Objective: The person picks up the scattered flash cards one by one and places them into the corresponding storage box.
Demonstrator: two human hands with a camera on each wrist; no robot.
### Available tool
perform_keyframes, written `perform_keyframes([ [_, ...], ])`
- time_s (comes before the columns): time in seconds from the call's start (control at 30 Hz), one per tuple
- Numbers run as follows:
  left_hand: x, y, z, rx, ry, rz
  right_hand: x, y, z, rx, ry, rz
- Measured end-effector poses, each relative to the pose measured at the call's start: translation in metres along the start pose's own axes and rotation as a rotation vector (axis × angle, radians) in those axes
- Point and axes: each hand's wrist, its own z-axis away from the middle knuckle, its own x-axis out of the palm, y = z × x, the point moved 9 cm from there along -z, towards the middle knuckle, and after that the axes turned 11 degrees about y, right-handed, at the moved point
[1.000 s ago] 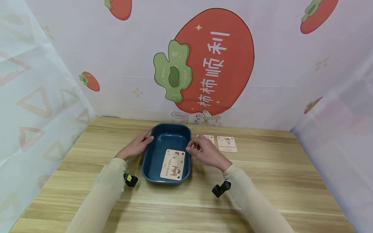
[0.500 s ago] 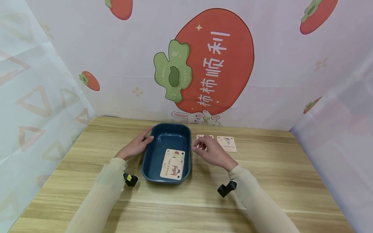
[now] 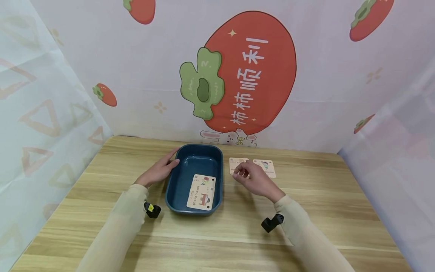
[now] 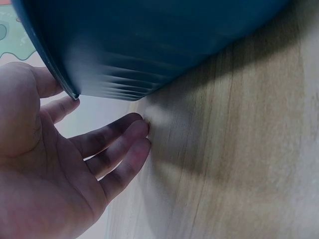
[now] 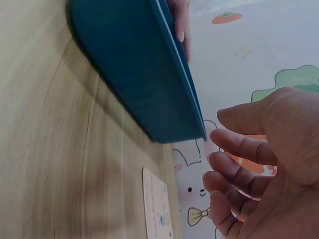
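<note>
The empty right hand (image 3: 255,180), loosely bent, has moved away from the dark-blue oblong plastic tray (image 3: 181,189), so a flat, cream card (image 3: 236,162) near the table's (image 3: 204,249) back edge is now closest. The left hand (image 3: 157,172), fingers spread, touches the tray.

Free gap between right hand (image 3: 253,177) and blue tray wall (image 5: 134,69)

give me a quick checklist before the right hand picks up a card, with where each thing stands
1. Left hand steadying the blue tray: ok, thumb over its rim.
2. Right hand free: ok, no card in its fingers.
3. Contact with the card nearest the tray: not ok, the fingers are apart from it.
4. That card's full face visible: not ok, the hand partly covers it in the head view.
5. Whether the "take a break" piece inside the tray is one card or more: cannot tell.
</note>
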Motion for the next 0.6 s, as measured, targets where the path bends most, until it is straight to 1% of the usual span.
perform_keyframes([
  [0.2, 0.0, 0.002, 0.0, 0.015, -0.001, 0.005, -0.004, 0.006, 0.001, -0.025, 0.003, 0.006],
  [0.6, -0.001, 0.002, 0.001, 0.003, 0.0, 0.014, -0.016, 0.027, 0.006, 0.019, 0.015, 0.045],
])
